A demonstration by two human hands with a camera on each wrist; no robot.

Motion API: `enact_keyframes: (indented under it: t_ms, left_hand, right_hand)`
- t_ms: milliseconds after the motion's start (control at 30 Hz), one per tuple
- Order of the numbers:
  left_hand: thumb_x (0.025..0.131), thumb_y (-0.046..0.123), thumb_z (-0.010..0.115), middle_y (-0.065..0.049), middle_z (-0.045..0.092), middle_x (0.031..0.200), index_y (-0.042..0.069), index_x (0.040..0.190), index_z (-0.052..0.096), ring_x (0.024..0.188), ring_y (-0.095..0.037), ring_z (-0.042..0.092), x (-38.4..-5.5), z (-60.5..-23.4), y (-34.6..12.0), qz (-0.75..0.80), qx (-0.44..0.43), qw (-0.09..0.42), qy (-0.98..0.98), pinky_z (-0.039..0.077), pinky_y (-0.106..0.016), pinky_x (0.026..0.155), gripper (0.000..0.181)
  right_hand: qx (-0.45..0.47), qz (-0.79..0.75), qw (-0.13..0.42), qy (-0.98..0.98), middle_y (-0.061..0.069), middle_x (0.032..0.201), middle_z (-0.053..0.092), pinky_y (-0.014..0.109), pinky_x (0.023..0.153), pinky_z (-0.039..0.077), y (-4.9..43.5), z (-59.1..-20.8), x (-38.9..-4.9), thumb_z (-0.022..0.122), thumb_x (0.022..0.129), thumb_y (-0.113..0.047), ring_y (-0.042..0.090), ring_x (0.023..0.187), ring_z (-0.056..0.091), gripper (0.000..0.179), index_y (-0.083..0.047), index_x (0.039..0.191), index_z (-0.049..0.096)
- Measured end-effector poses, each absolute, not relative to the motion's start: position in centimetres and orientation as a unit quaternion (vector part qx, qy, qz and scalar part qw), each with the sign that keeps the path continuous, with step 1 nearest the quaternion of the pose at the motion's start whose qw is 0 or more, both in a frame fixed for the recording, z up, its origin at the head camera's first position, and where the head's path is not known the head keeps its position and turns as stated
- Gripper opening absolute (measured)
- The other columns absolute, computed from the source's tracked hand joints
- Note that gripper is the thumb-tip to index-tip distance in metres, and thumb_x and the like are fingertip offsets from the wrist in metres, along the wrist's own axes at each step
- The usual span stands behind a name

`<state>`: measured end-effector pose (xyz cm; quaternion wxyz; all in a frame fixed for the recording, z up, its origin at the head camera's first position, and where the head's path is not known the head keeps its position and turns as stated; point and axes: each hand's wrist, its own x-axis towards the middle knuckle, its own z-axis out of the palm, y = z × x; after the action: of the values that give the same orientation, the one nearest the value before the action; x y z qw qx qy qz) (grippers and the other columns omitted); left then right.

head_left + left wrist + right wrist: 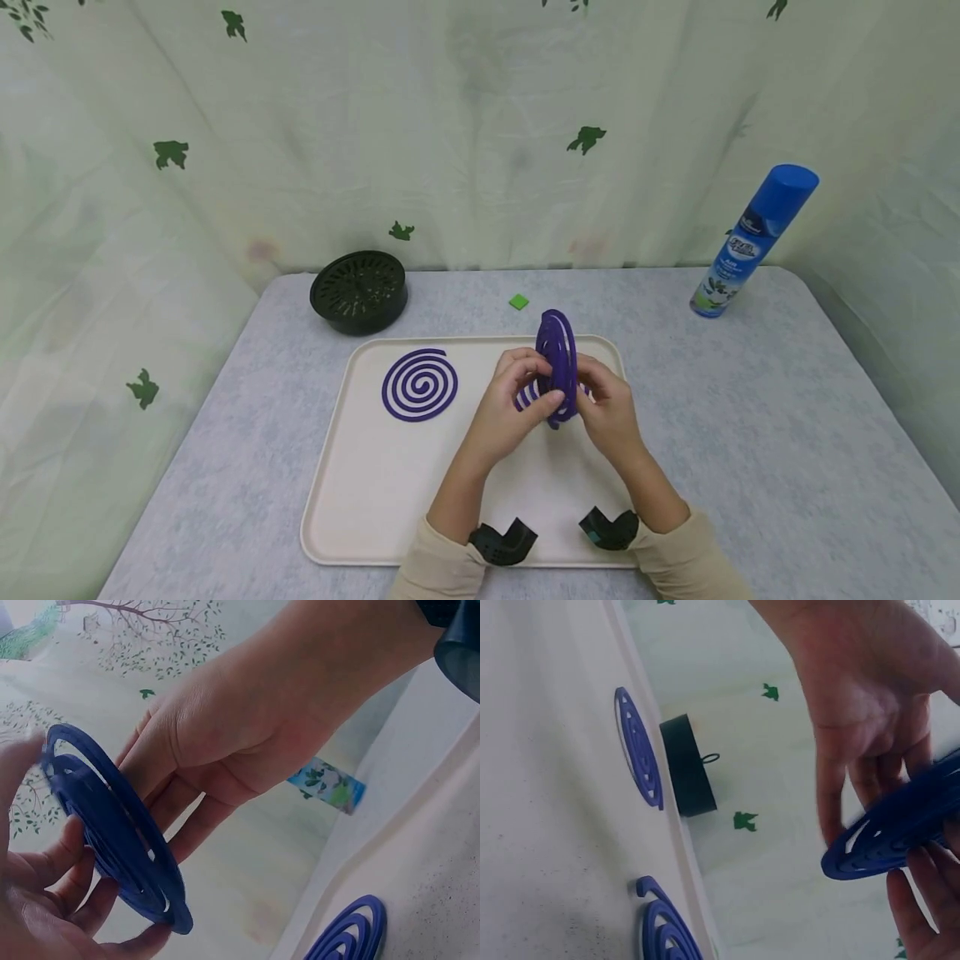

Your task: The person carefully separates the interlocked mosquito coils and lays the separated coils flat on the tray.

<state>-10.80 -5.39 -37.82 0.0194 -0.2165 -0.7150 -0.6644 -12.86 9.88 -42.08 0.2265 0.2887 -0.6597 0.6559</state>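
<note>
A purple mosquito coil pair (557, 367), its spirals packed close together, stands on edge above the tray between my two hands. My left hand (513, 404) pinches it from the left, thumb low on the near face and fingers higher up. From the other side my right hand (611, 412) holds its right edge between thumb and fingers. A single flat coil (420, 386) lies on the tray's far left. Another coil (667, 934) lies on the tray below the hands, mostly covered by them in the head view.
Under everything is a cream tray (360, 533) with a raised rim. Behind its left corner stands a black round holder (360, 292) with a slotted top. A small green diamond-shaped piece (518, 302) lies past the far rim. At the back right stands a blue spray can (738, 258).
</note>
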Motion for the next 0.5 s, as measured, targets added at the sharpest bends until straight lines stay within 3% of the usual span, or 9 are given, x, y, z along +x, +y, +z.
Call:
enact_keyframes:
  t_ms: [133,300,367,500]
  left_hand:
    - [0.078,0.023,0.071,-0.008,0.038,0.117,0.0,0.101,0.052,0.114,-0.02,0.038,-11.1,-38.72,-5.62,-0.661,-0.207,0.007,-0.721,0.035,-0.036,0.098,0.038]
    - [0.079,0.011,0.065,-0.01,0.04,0.116,-0.002,0.101,0.051,0.113,-0.021,0.038,-11.03,-38.66,-5.53,-0.668,-0.212,0.015,-0.713,0.035,-0.038,0.098,0.029]
    - [0.079,0.007,0.063,-0.01,0.04,0.115,-0.003,0.101,0.051,0.112,-0.021,0.039,-11.0,-38.62,-5.49,-0.672,-0.209,0.016,-0.71,0.035,-0.038,0.098,0.028]
    - [0.077,0.0,0.06,-0.012,0.039,0.114,-0.004,0.101,0.05,0.113,-0.023,0.039,-10.93,-38.39,-5.44,-0.68,-0.196,0.02,-0.706,0.035,-0.038,0.098,0.027]
  right_hand:
    - [0.314,0.657,0.21,-0.652,0.013,0.108,0.059,0.031,0.086,0.046,10.26,-41.89,-12.95,0.056,0.083,0.007,0.02,0.103,0.054,0.018,0.015,0.1,0.056]
    - [0.318,0.661,0.177,-0.656,0.009,0.111,0.057,0.029,0.087,0.046,10.71,-41.82,-12.93,0.055,0.085,0.005,0.02,0.105,0.053,0.019,0.014,0.102,0.055]
    - [0.319,0.667,0.154,-0.656,0.009,0.114,0.054,0.03,0.089,0.045,10.77,-41.82,-12.79,0.054,0.089,-0.005,0.021,0.107,0.051,0.025,0.013,0.106,0.053]
    - [0.328,0.677,0.103,-0.651,0.011,0.124,0.046,0.033,0.096,0.038,10.55,-41.79,-12.41,0.054,0.089,-0.033,0.023,0.115,0.044,0.053,0.011,0.118,0.045]
